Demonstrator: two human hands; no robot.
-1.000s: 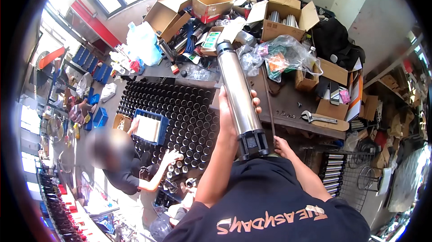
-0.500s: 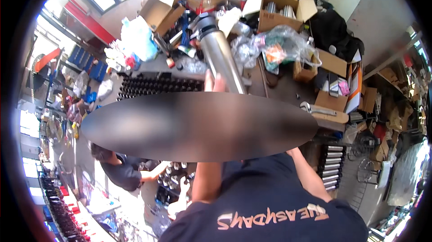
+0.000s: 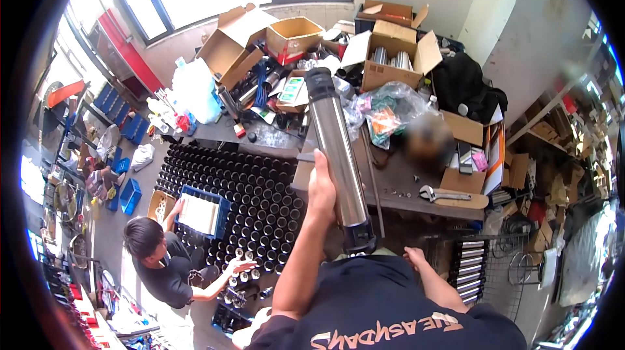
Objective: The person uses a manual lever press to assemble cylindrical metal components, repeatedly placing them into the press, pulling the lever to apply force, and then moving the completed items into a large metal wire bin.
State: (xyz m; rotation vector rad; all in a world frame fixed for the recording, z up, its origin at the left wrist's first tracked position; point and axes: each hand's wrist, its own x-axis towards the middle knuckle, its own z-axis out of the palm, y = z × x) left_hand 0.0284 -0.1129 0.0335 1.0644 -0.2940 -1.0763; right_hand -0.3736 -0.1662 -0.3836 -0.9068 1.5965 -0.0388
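A long steel-coloured cylinder (image 3: 345,161) with a black cap at each end slants across the middle of the view. My left hand (image 3: 321,190) is closed around its left side, below mid-length. The cylinder's lower black end (image 3: 359,238) is close to the front of my dark shirt. Off to the right of my body, my right hand (image 3: 415,257) is low, in front of the bench. Its fingers look curled, and nothing shows in them.
The cluttered bench (image 3: 403,187) bears an adjustable wrench (image 3: 446,195), open cartons (image 3: 394,57) and plastic bags (image 3: 394,116). Rows of black-topped cylinders (image 3: 228,174) stand on the floor at left. A co-worker (image 3: 163,262) crouches there beside a blue crate (image 3: 202,212), one arm reaching out.
The view has tilted up, showing more of the windows. The cylinder's top end has shifted right against the bench. The grey blur over the middle is gone, exposing my left hand's grip.
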